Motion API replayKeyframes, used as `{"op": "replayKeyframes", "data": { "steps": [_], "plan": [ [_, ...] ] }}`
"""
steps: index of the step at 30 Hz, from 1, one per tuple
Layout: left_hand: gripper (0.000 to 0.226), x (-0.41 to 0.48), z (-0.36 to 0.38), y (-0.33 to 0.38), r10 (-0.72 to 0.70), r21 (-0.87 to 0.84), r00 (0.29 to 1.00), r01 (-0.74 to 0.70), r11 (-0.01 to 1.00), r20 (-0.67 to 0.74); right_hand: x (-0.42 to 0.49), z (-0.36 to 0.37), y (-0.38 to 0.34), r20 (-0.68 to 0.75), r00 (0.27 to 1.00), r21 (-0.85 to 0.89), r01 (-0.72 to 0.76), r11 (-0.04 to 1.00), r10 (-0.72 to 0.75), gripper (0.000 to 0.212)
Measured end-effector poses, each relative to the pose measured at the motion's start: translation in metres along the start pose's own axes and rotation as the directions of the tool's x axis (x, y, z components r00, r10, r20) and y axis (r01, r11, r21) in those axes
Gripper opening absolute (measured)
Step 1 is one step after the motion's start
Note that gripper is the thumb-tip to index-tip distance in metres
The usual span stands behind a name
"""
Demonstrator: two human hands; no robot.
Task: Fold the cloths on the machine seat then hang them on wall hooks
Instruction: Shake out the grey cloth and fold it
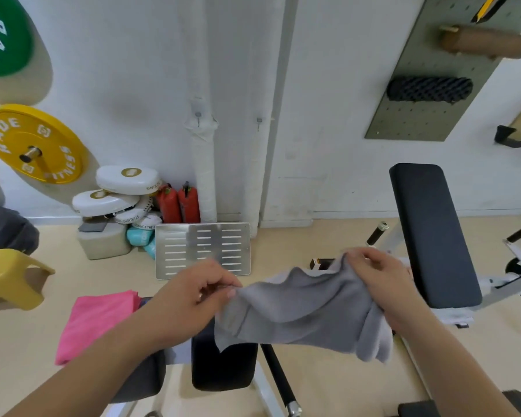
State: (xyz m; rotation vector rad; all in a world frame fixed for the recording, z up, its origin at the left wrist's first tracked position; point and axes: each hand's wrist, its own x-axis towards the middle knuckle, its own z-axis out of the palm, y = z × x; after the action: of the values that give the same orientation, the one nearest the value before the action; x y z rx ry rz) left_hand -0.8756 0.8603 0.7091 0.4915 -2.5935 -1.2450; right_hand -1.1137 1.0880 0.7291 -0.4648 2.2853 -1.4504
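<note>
A grey cloth (301,311) hangs stretched between both my hands above the black machine seat (223,368). My left hand (193,296) pinches the cloth's left corner between thumb and fingers. My right hand (382,281) grips its right side, where the fabric bunches and droops. A pink cloth (94,320) lies folded at the left, partly under my left forearm. Two small metal wall hooks (198,117) (259,121) stick out of the white wall straight ahead, both bare.
A padded black backrest (430,233) on a white frame stands at the right. A perforated metal plate (202,251), white pads and red extinguishers (179,204) sit by the wall. A yellow stool (12,278) is at the left, weight plates (32,142) above.
</note>
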Motion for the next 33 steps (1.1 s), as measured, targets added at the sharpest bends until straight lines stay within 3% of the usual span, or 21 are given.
{"op": "replayKeyframes", "data": {
  "steps": [3,5,7,11,15,19,22,25,30,33],
  "plan": [
    [0.017,0.009,0.019,0.033,0.21,0.014,0.973,-0.21,0.978,-0.093,-0.026,0.033,-0.028,0.289,0.946,-0.11,0.187,0.976,-0.148,0.015],
    [0.011,0.014,0.034,0.046,0.246,0.027,0.947,-0.246,0.969,-0.209,-0.039,0.05,-0.039,0.401,0.881,-0.058,0.297,0.953,-0.251,0.017],
    [0.012,0.015,0.044,0.046,0.176,-0.041,0.943,-0.195,0.98,-0.284,-0.047,0.057,-0.045,0.417,0.853,0.027,0.332,0.943,-0.313,0.02],
    [0.014,0.011,0.049,0.043,0.031,-0.138,0.972,-0.065,0.988,-0.233,-0.043,0.052,-0.038,0.457,0.833,0.026,0.337,0.941,-0.311,0.023],
    [0.015,0.009,0.046,0.042,-0.061,-0.187,0.95,0.003,0.982,-0.308,-0.032,0.044,-0.01,0.383,0.888,-0.215,0.355,0.91,-0.256,0.032],
    [0.018,0.006,0.034,0.024,-0.13,-0.183,0.935,0.072,0.981,-0.33,-0.02,0.034,0.027,0.332,0.936,-0.563,0.298,0.771,-0.119,0.023],
    [0.02,0.006,0.025,0.01,-0.183,-0.168,0.913,0.129,0.977,-0.364,-0.018,0.029,0.032,0.417,0.909,-0.455,0.203,0.867,0.005,0.018],
    [0.02,0.008,0.018,0.0,-0.223,-0.147,0.885,0.178,0.973,-0.409,-0.02,0.022,0.023,0.535,0.844,-0.339,0.172,0.925,0.039,0.006],
    [0.017,0.008,0.009,-0.009,-0.261,-0.141,0.877,0.222,0.965,-0.404,-0.013,0.003,0.013,0.56,0.828,-0.121,0.063,0.991,0.016,0.035],
    [0.015,0.007,0.003,-0.012,-0.277,-0.145,0.872,0.238,0.96,-0.404,-0.012,-0.007,0.014,0.585,0.811,0.062,-0.067,0.996,0.018,0.027]
  ]
}}
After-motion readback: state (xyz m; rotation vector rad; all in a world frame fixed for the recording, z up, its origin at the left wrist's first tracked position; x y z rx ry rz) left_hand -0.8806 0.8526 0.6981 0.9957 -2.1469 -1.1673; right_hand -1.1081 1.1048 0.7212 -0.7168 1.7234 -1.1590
